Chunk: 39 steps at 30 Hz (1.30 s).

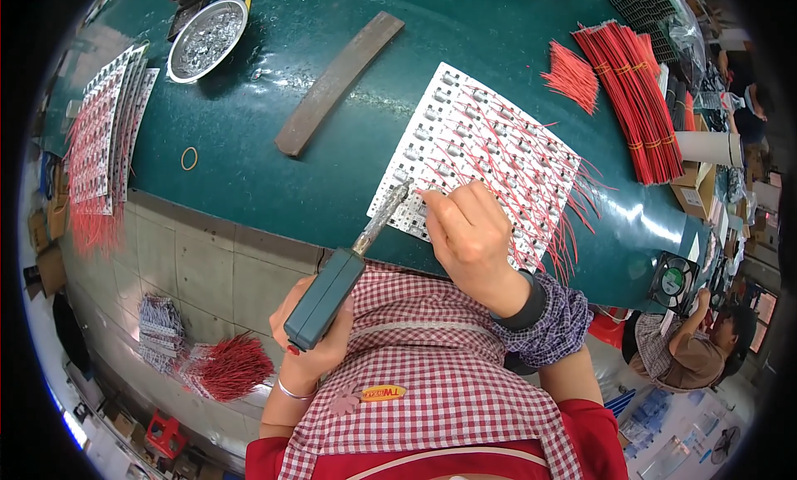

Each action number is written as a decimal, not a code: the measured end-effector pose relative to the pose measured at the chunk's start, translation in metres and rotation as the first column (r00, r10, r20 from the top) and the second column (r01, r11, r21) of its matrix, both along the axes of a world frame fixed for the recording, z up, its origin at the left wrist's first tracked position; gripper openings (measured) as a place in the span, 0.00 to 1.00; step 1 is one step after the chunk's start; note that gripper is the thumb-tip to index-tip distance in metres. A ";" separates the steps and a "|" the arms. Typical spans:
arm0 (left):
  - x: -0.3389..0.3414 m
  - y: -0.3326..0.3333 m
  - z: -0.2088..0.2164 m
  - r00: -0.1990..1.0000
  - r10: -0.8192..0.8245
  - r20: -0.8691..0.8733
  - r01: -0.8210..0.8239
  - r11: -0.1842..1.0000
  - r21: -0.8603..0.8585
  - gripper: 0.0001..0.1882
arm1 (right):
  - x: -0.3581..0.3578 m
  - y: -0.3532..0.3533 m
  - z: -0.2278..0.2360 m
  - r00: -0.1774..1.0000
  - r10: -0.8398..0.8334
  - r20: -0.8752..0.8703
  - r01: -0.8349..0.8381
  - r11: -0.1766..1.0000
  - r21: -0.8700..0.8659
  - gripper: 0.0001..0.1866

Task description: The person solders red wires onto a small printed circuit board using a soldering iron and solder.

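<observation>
My left hand (334, 341) is wrapped round a dark green soldering gun (325, 301) with a silvery barrel. Its tip reaches the near-left part of a white circuit board panel (405, 166), which lies tilted on the green table. Rows of small components cover the panel, and many thin red wires (573, 231) stick out from it to the right. Close to the tip, my right hand (475, 238) has thumb and forefinger pinched on a red wire (421, 192), whose end shows at the fingertips. The rest of that wire is hidden by the hand.
Beyond the panel lies a flat brown bar (340, 83). A metal bowl of silvery scraps (207, 40) and a rubber band (189, 158) are farther left, near stacked wired panels (108, 136). Red wire bundles (631, 98) and a small fan (672, 279) are right. Another person (693, 343) sits beyond.
</observation>
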<state>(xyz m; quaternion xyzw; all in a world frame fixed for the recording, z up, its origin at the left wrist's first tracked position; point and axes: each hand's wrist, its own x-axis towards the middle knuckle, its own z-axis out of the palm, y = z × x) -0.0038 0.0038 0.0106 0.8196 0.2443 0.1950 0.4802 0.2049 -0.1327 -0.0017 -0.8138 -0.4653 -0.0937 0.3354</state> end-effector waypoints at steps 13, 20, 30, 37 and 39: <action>0.003 0.000 0.002 1.000 -0.014 -0.028 0.013 1.000 -0.028 0.11 | 0.001 0.000 -0.004 1.000 0.009 -0.013 -0.009 1.000 0.015 0.09; 0.003 0.000 0.001 1.000 0.011 -0.021 -0.011 0.999 -0.032 0.11 | 0.002 0.000 -0.007 0.999 0.007 -0.054 -0.005 0.999 0.032 0.09; 0.013 0.003 0.007 0.999 -0.030 0.015 0.029 0.999 0.042 0.10 | 0.003 -0.001 -0.006 0.998 0.016 -0.063 -0.015 1.000 0.012 0.11; 0.017 0.004 0.017 0.999 -0.050 -0.010 0.051 0.996 0.071 0.09 | 0.002 -0.001 -0.005 0.997 0.023 -0.071 -0.023 1.000 0.003 0.11; 0.018 0.004 0.019 0.998 -0.041 -0.047 0.043 0.998 0.043 0.09 | 0.003 -0.001 -0.004 0.996 0.012 -0.088 -0.010 1.000 0.023 0.14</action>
